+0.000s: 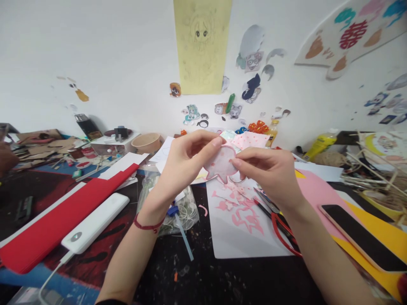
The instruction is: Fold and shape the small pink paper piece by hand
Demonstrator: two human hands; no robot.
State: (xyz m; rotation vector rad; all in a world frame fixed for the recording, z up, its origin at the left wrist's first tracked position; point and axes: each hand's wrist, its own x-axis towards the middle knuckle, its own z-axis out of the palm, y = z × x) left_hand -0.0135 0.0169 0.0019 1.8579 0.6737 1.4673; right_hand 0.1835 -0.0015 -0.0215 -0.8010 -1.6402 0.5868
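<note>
Pale pink and thin, a cutout point(223, 164) with a scalloped lower edge is held up in front of the person, between both hands and above a white sheet point(229, 243). The left hand point(193, 154) pinches its upper left edge between thumb and forefinger; the left hand's other fingers are mostly hidden behind. The right hand point(270, 171) pinches the right edge with thumb and forefinger, covering that part of the outline. Any markings on the cutout are too faint to read.

Pink scraps point(249, 222) lie on the sheet, some overlapping, so single pieces are hard to tell apart. Beside them rest red-handled scissors point(275, 224), partly hidden by the right forearm. The left forearm covers part of a clear bag point(189, 203) of string. A white cable point(47, 279) runs from the power bank point(95, 222) out of the bottom edge. At the far left edge, a brown shape point(6, 159) is cut off and blurred; I cannot tell what it is.
</note>
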